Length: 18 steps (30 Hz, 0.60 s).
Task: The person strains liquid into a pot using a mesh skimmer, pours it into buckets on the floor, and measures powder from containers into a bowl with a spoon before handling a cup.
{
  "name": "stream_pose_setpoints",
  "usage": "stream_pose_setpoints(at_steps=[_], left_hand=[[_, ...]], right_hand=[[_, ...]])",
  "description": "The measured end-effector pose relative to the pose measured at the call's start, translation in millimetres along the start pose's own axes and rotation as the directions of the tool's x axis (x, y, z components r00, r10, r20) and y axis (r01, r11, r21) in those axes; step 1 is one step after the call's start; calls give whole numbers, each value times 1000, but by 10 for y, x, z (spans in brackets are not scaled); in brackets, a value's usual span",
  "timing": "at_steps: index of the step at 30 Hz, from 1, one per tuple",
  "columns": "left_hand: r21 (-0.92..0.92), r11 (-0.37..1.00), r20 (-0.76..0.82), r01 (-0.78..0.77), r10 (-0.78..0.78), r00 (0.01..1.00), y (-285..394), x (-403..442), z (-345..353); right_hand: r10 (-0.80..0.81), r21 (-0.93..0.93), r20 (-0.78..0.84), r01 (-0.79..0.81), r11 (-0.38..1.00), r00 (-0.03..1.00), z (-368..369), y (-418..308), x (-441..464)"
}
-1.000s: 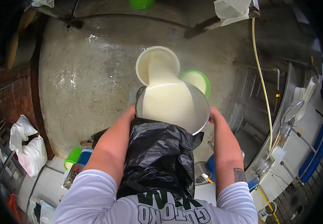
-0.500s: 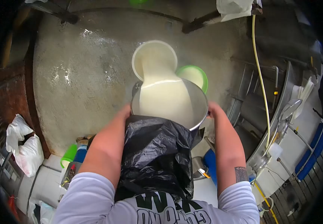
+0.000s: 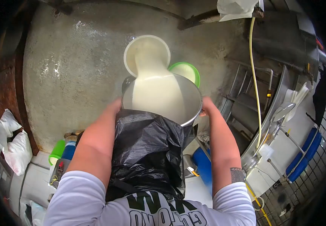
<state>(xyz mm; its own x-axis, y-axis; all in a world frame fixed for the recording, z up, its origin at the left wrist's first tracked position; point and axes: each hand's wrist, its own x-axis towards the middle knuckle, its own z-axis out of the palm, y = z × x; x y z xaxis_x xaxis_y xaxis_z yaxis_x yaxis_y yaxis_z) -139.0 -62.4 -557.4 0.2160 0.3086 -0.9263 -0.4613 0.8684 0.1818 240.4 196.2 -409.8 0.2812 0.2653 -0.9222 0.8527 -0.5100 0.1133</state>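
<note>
A large metal pot [image 3: 191, 101] is tilted away from me, with a pale creamy liquid [image 3: 155, 92] running over its far rim. The stream falls into a white bucket [image 3: 126, 60] on the floor. My left hand [image 3: 114, 105] grips the pot's left side, its fingers mostly hidden behind the wall. On the other side my right hand [image 3: 207, 106] is closed at the pot's edge, near a handle I can barely make out. Close behind the pot on the right stands a green bucket [image 3: 198, 75] holding similar pale liquid. A black plastic apron [image 3: 148, 147] covers my front.
Wet concrete floor [image 3: 72, 75] surrounds the buckets. To the right are a metal rack [image 3: 245, 98] and a hanging yellowish hose [image 3: 254, 71]. White plastic bags [image 3: 18, 150] hang at left. A green container [image 3: 57, 150] and a blue drum [image 3: 202, 162] stand nearer me.
The view has shifted slightly, so the pot, buckets and arms appear further left. Liquid keeps flowing into the white bucket, and both hands stay on the pot.
</note>
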Motion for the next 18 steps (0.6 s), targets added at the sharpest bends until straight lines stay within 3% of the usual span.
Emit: stream_pose_setpoints(at_steps=[1, 3, 7, 9, 12, 16, 18], left_hand=[[-4, 1000, -3, -2, 2, 1000, -11, 38, 2], [-257, 962, -39, 91, -104, 994, -10, 69, 8], [-254, 967, -43, 28, -40, 998, 21, 27, 29], [-159, 986, 35, 56, -51, 998, 42, 65, 20], [-194, 980, -36, 43, -51, 998, 331, -308, 231], [-90, 993, -51, 73, -78, 996, 2, 236, -38], [-286, 944, -24, 167, -181, 983, 107, 63, 56]], right_hand=[[-3, -5, 1, 3, 1000, 1000, -3, 4, 46], [50, 12, -22, -50, 999, 999, -3, 61, 191], [-27, 25, 20, 27, 999, 999, -75, 33, 115], [28, 59, 68, -32, 998, 997, -125, -16, 88], [93, 66, 113, -101, 993, 989, -179, -32, 152], [79, 59, 115, -86, 995, 990, -235, -151, 46], [155, 41, 166, -164, 986, 974, -277, -180, 102]])
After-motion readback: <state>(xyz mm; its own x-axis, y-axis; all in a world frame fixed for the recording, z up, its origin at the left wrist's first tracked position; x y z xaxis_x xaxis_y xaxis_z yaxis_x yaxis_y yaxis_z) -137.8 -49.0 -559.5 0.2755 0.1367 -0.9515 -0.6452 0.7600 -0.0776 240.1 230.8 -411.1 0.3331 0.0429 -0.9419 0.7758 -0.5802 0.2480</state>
